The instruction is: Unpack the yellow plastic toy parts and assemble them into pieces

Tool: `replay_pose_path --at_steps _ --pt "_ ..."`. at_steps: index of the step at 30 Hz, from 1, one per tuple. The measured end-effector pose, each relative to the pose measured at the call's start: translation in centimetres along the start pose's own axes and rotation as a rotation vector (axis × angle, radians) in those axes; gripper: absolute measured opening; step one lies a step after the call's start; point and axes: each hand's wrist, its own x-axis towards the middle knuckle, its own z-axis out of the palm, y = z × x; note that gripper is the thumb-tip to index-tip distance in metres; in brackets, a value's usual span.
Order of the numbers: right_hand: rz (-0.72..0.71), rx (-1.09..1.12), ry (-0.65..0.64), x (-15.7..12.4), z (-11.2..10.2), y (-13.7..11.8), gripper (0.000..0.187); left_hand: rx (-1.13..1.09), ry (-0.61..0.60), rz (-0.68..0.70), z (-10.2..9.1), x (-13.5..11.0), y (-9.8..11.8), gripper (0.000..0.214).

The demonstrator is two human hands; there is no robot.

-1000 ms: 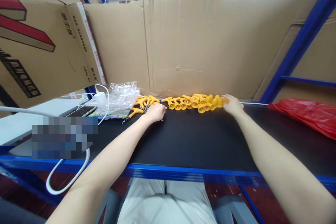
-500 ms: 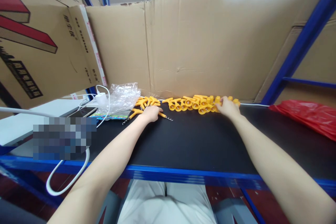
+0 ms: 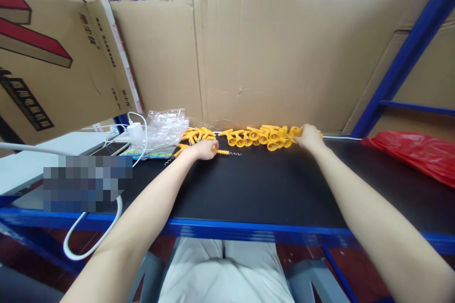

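Note:
My left hand (image 3: 205, 150) is closed around a yellow-handled corkscrew (image 3: 223, 152), whose threaded shank and metal spiral stick out to the right, just over the shelf top. Behind and beside that hand lies a pile of other yellow corkscrews (image 3: 199, 132). My right hand (image 3: 310, 137) is at the right end of a row of yellow bell-shaped corkscrew bodies (image 3: 263, 138), its fingers closed on one yellow corkscrew body (image 3: 295, 131). Many of the bodies lie with their round open mouths toward me. Parts of the pieces behind the right hand are hidden.
A black shelf top (image 3: 256, 189) with a blue front beam lies before me. Clear plastic wrap (image 3: 165, 125), a white charger (image 3: 136, 132) with cables and a blurred-out object are on the left. A red plastic bag (image 3: 408, 154) lies right. Cardboard (image 3: 277, 57) stands behind.
My left hand has lifted slightly and turned the corkscrew, so its spiral now points more level to the right. At my right hand, one yellow body has tilted with its mouth showing.

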Motion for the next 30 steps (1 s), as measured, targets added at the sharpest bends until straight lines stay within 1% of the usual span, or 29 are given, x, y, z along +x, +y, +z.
replay_pose_path --at_steps 2,3,5,7,9,10,13,20,24,27,30 --pt "-0.148 0.084 0.088 -0.4 -0.8 -1.6 0.029 -0.041 0.114 0.015 0.2 0.2 0.1 0.028" --pt "-0.249 0.134 0.109 -0.8 -1.0 -2.6 0.027 -0.056 0.169 0.019 0.3 0.2 0.1 0.028" --pt "-0.495 0.229 0.121 -1.8 -1.4 -4.6 0.024 -0.069 0.25 0.027 0.3 0.3 0.2 0.027" --pt "-0.697 0.292 0.101 -3.1 -1.5 -6.5 0.024 -0.065 0.286 0.037 0.3 0.3 0.4 0.027" --pt "-0.809 0.304 0.062 -4.5 -1.5 -8.0 0.026 -0.062 0.291 0.035 0.3 0.3 0.4 0.026" --pt "-0.84 0.294 0.049 -5.1 -1.5 -8.6 0.026 -0.062 0.29 0.035 0.3 0.3 0.4 0.026" --pt "-0.886 0.268 0.027 -6.1 -1.4 -9.3 0.028 -0.062 0.29 0.047 0.4 0.2 0.4 0.025" --pt "-0.901 0.327 -0.005 -6.3 -1.1 -9.4 0.031 -0.064 0.302 0.052 0.3 0.0 0.6 0.025" --pt "-0.891 0.416 -0.03 -7.2 -0.8 -10.1 0.031 -0.051 0.367 0.085 0.1 -0.4 1.7 0.027" --pt "-0.874 0.453 -0.042 -7.7 -0.8 -10.5 0.033 -0.008 0.426 0.067 0.0 -0.7 2.6 0.03" --pt "-0.887 0.515 -0.076 -7.7 -0.9 -10.5 0.034 0.001 0.474 0.048 0.1 -0.7 2.9 0.031"
